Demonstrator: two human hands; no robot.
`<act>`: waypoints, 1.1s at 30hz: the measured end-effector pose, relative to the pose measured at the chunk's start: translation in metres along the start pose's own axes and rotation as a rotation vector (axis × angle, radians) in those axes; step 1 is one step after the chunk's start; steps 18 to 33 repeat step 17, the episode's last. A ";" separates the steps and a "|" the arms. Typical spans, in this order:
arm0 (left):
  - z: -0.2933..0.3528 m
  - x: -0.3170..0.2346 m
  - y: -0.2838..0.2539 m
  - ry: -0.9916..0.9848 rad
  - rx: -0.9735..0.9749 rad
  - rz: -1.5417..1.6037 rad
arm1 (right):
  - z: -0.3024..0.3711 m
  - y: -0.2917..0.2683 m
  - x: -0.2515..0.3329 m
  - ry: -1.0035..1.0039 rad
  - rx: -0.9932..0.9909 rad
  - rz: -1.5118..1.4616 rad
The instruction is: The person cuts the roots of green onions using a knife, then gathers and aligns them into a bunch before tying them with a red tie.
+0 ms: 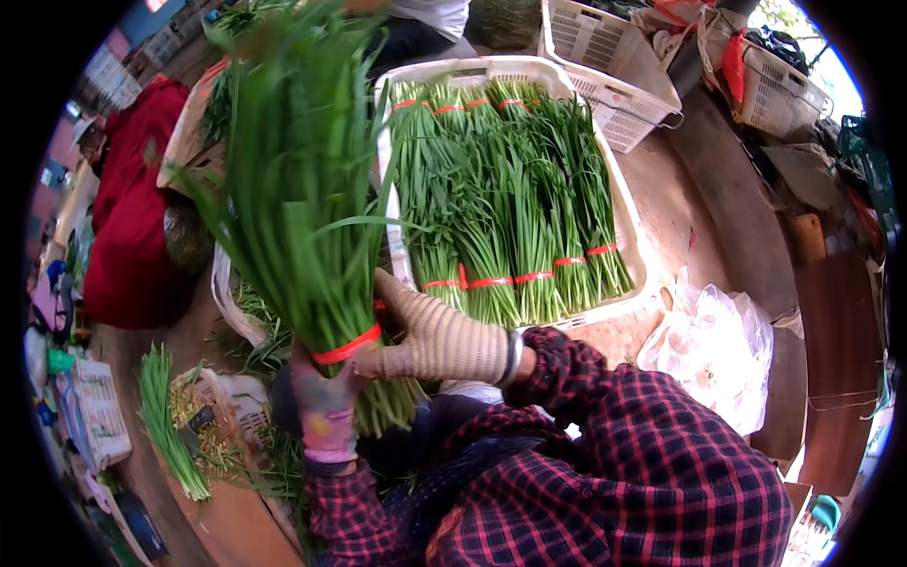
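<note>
A large bundle of garlic chives [302, 208] stands upright in front of me, leaves up and cut stems down. A red band [347, 346] circles its lower part. My left hand [326, 402], in a stained pink and grey glove, grips the stem end just under the band. From the right, my right hand [444, 338], in a beige striped glove, closes round the stems by the band; some of its fingers are hidden behind them. Beyond my hands, a white plastic crate [635, 236] holds several red-banded chive bundles [510, 236], laid in two rows with their leaves overlapping.
Stacked white crates [614, 104] stand at the back right. Crumpled clear plastic [713, 345] lies right of my arm. Loose chives [170, 425] rest at the lower left beside a basket of trimmings [236, 402]. A person in dark red [142, 217] sits at the left; another is partly visible behind the crate.
</note>
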State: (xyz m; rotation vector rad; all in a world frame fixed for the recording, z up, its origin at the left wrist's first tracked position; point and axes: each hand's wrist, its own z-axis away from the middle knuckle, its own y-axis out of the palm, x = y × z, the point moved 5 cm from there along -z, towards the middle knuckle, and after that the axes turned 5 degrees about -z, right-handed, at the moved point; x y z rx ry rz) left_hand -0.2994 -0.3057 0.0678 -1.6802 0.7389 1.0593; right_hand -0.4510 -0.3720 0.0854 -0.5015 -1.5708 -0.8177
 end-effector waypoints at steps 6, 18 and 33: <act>0.018 0.003 0.017 -0.593 0.086 0.963 | 0.027 -0.028 -0.020 0.102 -0.037 0.163; 0.060 0.044 -0.061 -0.713 0.063 0.832 | 0.013 0.007 0.003 -0.402 0.166 0.817; 0.060 0.044 -0.061 -0.713 0.063 0.832 | 0.013 0.007 0.003 -0.402 0.166 0.817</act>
